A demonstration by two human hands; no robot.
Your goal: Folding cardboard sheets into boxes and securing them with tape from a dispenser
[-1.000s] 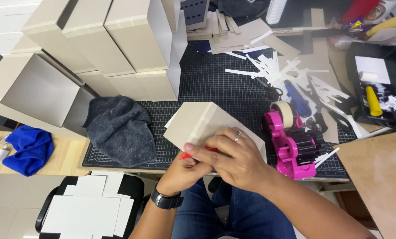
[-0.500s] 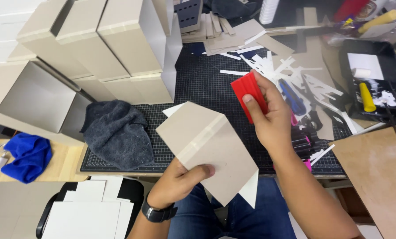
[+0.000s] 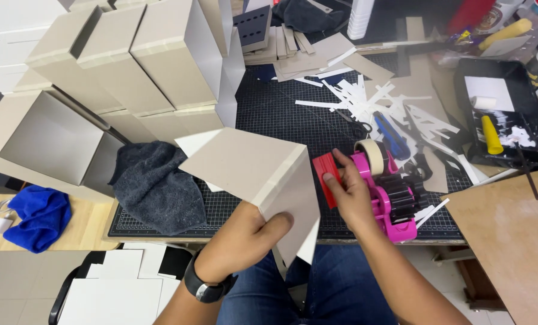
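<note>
A box-making craft workshop: grey board boxes (image 3: 130, 60) stacked upper left, a gridded cutting mat (image 3: 281, 114) on the counter, paper offcuts (image 3: 371, 99) at centre top, a pink tape dispenser (image 3: 395, 195), a glue tray (image 3: 497, 117) upper right.

Dark grey cloth (image 3: 154, 186) (crumpled) beside stacked cardboard boxes (image 3: 130, 66).

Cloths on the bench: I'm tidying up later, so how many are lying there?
2. A dark grey cloth lies on the cutting mat beside the left hand; a blue cloth lies on the wooden surface at far left. Others may be hidden.
</note>
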